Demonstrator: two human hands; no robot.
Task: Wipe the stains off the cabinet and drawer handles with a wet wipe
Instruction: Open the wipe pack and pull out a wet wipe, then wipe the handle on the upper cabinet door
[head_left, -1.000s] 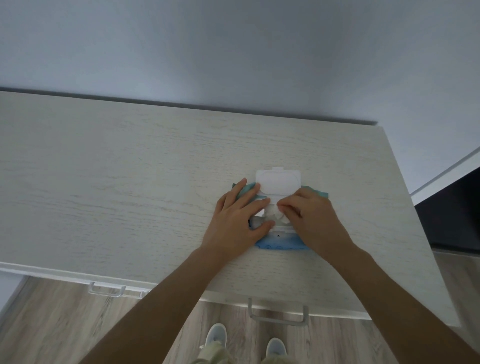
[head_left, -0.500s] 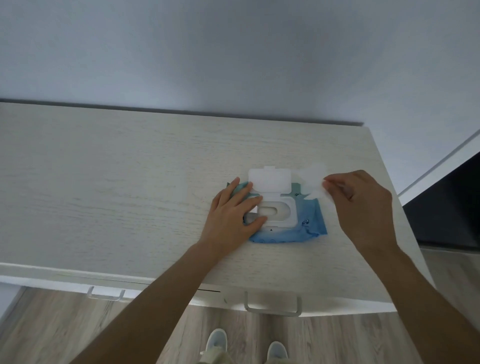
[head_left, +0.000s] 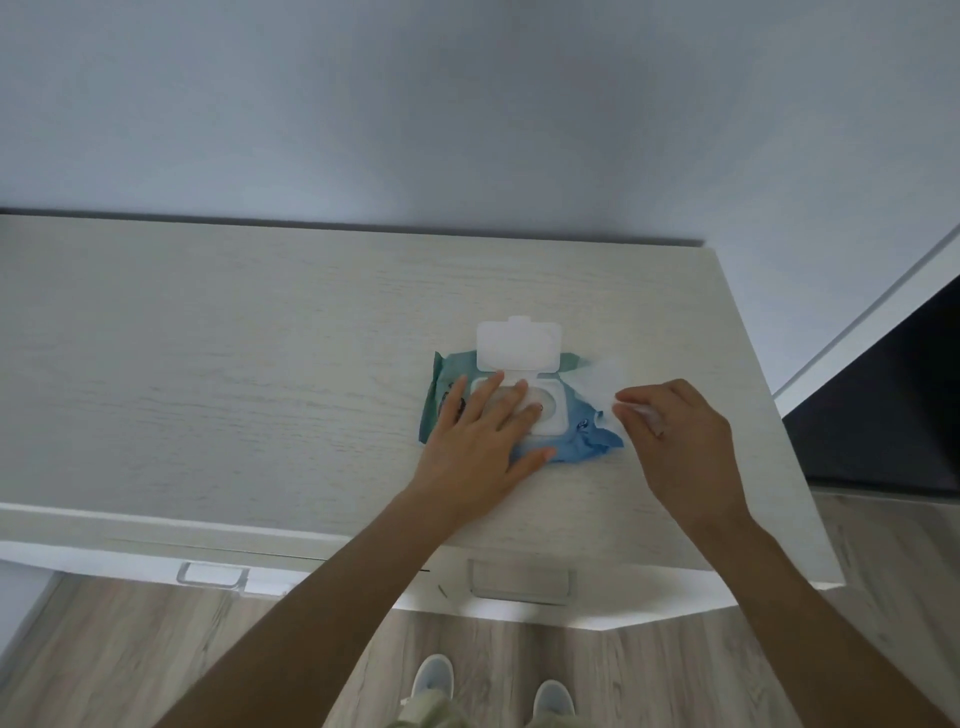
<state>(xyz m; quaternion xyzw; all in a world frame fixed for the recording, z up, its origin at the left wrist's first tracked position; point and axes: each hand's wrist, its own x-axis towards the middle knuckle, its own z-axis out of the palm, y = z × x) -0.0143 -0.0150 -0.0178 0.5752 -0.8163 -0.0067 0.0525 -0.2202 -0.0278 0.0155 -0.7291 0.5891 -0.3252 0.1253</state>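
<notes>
Cabinet (head_left: 260, 364) in pale wood grain fills the middle of the scene, its tabletop against the far wall. Two drawer handles show along the near edge, one at the left (head_left: 212, 573) and one nearer the middle (head_left: 521, 582). On the tabletop, right of centre, lies a blue-green wipe pack (head_left: 587, 441) with its white lid (head_left: 518, 345) flipped open toward the far side. The left hand (head_left: 480, 444) presses flat on the pack, fingers straight. The right hand (head_left: 675, 441) pinches a wet wipe (head_left: 602, 387) just right of the pack's opening, its grip narrow.
</notes>
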